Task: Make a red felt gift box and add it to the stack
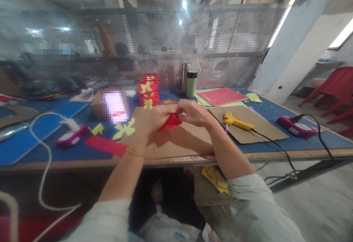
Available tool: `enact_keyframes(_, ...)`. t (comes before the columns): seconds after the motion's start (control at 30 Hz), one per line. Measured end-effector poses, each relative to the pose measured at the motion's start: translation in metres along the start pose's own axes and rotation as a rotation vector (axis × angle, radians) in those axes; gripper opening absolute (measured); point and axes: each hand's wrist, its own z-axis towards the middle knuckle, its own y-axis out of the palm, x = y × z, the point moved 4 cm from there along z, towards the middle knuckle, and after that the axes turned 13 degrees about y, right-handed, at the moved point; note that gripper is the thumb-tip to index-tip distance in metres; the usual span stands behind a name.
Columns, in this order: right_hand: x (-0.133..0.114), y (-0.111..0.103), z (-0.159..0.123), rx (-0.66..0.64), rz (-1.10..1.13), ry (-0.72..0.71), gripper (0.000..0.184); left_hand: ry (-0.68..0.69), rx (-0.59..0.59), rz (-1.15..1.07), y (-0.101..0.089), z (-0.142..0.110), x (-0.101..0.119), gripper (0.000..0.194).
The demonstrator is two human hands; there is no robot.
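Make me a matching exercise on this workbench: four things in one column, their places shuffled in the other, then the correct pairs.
Things
1. Yellow glue gun
2. Small red piece
3. Green bottle
4. Flat red strip

Places
A. Upright, in front of a silver bottle
B. Beside the beaded bracelet on the left wrist
C. On the right-hand cardboard sheet
D. Between the fingers of the left hand and the right hand

Pairs
1-C, 2-D, 3-A, 4-B
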Motion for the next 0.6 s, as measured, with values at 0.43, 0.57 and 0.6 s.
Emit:
enact_keyframes(0.43, -0.002, 0.001, 0.0006, -0.012, -0.025, 0.008, 0.01, 0.001, -0.024, -0.047, -0.0013, 0.0005, 0.0037, 0.034)
enact_keyframes(0.57, -0.001, 0.0014, 0.0011, -0.025, -0.012, 0.003, 0.01, -0.003, -0.03, -0.028, -0.0002, -0.0006, -0.0001, 0.033)
enact_keyframes(0.6, -0.0008, 0.0014, 0.0011, -0.023, -0.01, 0.004, 0.01, -0.005, -0.031, -0.021, 0.0, -0.0009, -0.0009, 0.033)
